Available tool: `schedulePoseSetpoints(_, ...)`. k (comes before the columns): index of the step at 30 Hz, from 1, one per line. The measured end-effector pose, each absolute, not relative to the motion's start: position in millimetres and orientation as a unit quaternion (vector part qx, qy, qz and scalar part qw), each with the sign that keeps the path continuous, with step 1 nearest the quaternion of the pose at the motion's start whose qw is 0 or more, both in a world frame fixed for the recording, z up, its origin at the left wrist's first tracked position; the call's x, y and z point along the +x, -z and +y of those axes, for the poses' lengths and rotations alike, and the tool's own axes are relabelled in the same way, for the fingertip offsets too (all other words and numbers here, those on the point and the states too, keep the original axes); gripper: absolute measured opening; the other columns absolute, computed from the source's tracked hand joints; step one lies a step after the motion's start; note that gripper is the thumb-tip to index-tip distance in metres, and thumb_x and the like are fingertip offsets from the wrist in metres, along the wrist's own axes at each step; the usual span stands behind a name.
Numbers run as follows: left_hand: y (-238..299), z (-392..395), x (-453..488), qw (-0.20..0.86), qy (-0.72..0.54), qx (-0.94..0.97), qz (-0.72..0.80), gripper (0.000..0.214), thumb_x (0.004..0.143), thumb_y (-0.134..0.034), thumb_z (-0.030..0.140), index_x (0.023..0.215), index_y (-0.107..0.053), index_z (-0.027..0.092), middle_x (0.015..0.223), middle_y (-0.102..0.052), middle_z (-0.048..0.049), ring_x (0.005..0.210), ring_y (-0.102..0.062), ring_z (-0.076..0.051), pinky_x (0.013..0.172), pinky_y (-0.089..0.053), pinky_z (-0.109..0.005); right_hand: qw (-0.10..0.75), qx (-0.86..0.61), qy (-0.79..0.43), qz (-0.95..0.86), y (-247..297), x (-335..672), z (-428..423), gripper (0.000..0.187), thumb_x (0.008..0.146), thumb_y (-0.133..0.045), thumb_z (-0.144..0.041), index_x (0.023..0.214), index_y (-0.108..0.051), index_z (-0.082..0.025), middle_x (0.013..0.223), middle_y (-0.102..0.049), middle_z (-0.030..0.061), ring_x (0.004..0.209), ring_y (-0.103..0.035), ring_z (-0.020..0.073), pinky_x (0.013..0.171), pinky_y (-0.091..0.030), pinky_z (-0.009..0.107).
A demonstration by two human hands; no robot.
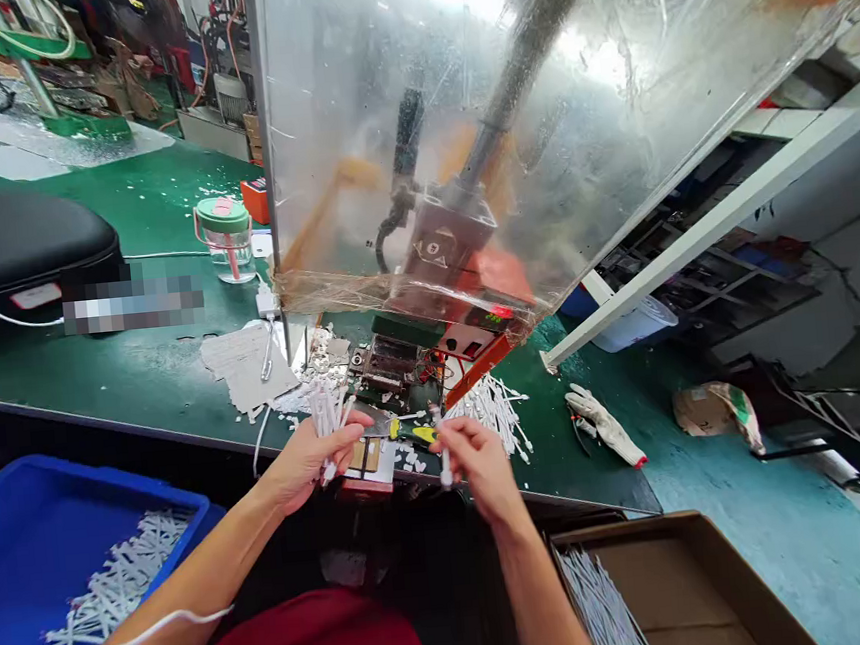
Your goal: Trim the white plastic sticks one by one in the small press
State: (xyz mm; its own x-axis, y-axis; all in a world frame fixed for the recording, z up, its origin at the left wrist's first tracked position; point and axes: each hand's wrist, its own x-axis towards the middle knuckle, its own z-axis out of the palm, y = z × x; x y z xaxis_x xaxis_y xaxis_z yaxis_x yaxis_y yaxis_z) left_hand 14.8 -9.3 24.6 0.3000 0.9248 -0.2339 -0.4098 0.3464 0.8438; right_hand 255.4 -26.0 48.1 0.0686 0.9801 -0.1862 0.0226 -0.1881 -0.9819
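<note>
My left hand (301,466) is closed around a bundle of short white cable-like pieces (324,412), their ends sticking up and down past the fingers. In a pinch between thumb and fingers, my right hand (482,464) has a single white piece (445,467), held upright. A scraper with a yellow and black handle (416,432) lies between the two hands, in front of the small press machine (392,358). Behind my right hand a pile of similar white pieces (495,405) is spread on the green bench (163,371).
A clear plastic guard (352,118) hangs over the machine. The blue bin (31,498) at left and the cardboard box (694,580) at right hold white pieces. A lidded jar (227,240), paper scraps (245,364) and a white glove (605,426) lie about.
</note>
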Motion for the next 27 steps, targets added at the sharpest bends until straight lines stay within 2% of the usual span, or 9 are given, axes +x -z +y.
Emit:
schedulePoseSetpoints(3,-36.1,-16.1,17.3,0.700,-0.454,0.390,0.390,0.029,0.073,-0.078,0.040,0.086,-0.072,0.014,0.045,-0.049,0.0041,0.043,-0.041,-0.008,0.042,-0.027,-0.020,0.405,-0.504,-0.588,-0.487,-53.6,202.1,-36.5,0.032,0.077,-0.073,-0.049,0.080,-0.065,-0.018,0.066,-0.071,0.0030,0.040,-0.046,0.0078,0.037,-0.035,0.020)
schedulePoseSetpoints(6,-39.8,-21.8,12.6,0.662,-0.471,0.415,0.409,0.027,0.075,-0.075,0.042,0.074,-0.070,0.016,0.044,-0.049,0.0030,0.042,-0.040,-0.009,0.041,-0.027,-0.021,0.401,-0.469,-0.603,-0.506,-55.8,181.6,-35.5,0.032,0.078,-0.072,-0.049,0.078,-0.064,-0.018,0.067,-0.070,0.0019,0.042,-0.049,0.0077,0.040,-0.040,0.020)
schedulePoseSetpoints(11,-32.6,-31.0,6.1,0.624,-0.459,0.443,0.450,0.037,0.074,-0.076,0.043,0.100,-0.073,0.016,0.047,-0.054,0.0031,0.040,-0.042,-0.010,0.038,-0.026,-0.021,0.398,-0.477,-0.607,-0.495,-55.0,182.1,-39.8,0.033,0.078,-0.072,-0.049,0.078,-0.062,-0.018,0.065,-0.070,0.0009,0.041,-0.047,0.0069,0.041,-0.039,0.019)
schedulePoseSetpoints(15,-33.3,-36.1,11.7,0.626,-0.460,0.443,0.448,0.030,0.074,-0.076,0.044,0.082,-0.074,0.015,0.046,-0.053,0.0025,0.040,-0.042,-0.009,0.039,-0.026,-0.021,0.376,-0.468,-0.596,-0.534,-52.8,176.4,-48.0,0.030,0.083,-0.066,-0.049,0.080,-0.062,-0.019,0.068,-0.069,0.0016,0.044,-0.049,0.0094,0.043,-0.041,0.022)
schedulePoseSetpoints(17,-36.3,-36.8,9.6,0.626,-0.473,0.436,0.440,0.029,0.076,-0.074,0.044,0.075,-0.072,0.015,0.046,-0.052,0.0027,0.040,-0.040,-0.008,0.039,-0.025,-0.022,0.378,-0.490,-0.519,-0.589,-48.2,182.0,-45.1,0.027,0.088,-0.060,-0.045,0.080,-0.064,-0.020,0.072,-0.069,0.0028,0.052,-0.054,0.0125,0.050,-0.045,0.025)
schedulePoseSetpoints(19,-38.9,-36.7,0.7,0.625,-0.499,0.412,0.438,0.029,0.075,-0.075,0.043,0.071,-0.070,0.015,0.044,-0.048,0.0039,0.040,-0.039,-0.008,0.039,-0.025,-0.022,0.374,-0.538,-0.366,-0.661,-39.1,197.6,-36.7,0.021,0.090,-0.057,-0.039,0.084,-0.067,-0.020,0.082,-0.070,0.0056,0.069,-0.061,0.0183,0.064,-0.049,0.030)
schedulePoseSetpoints(22,-39.8,-37.2,-20.4,0.620,-0.543,0.357,0.440,0.026,0.072,-0.079,0.039,0.073,-0.070,0.014,0.044,-0.043,0.0058,0.043,-0.041,-0.008,0.042,-0.027,-0.021,0.287,-0.591,-0.135,-0.742,-17.3,227.9,-21.9,0.017,0.087,-0.058,-0.028,0.096,-0.069,-0.019,0.098,-0.069,0.0112,0.093,-0.058,0.0273,0.084,-0.046,0.040)
schedulePoseSetpoints(25,-36.9,-40.0,-37.7,0.619,-0.563,0.319,0.446,0.027,0.071,-0.080,0.038,0.077,-0.072,0.013,0.046,-0.041,0.0064,0.043,-0.041,-0.007,0.040,-0.024,-0.020,0.195,-0.604,-0.027,-0.772,6.1,244.8,-14.2,0.026,0.086,-0.056,-0.022,0.110,-0.067,-0.019,0.107,-0.067,0.0139,0.098,-0.054,0.0302,0.086,-0.043,0.043)
schedulePoseSetpoints(27,-34.0,-42.4,-42.7,0.622,-0.566,0.303,0.447,0.028,0.071,-0.080,0.038,0.078,-0.072,0.012,0.046,-0.040,0.0066,0.043,-0.040,-0.007,0.040,-0.022,-0.019,0.177,-0.609,0.010,-0.773,16.7,245.8,-13.9,0.030,0.087,-0.055,-0.020,0.116,-0.065,-0.019,0.110,-0.065,0.0143,0.099,-0.053,0.0305,0.085,-0.042,0.043)
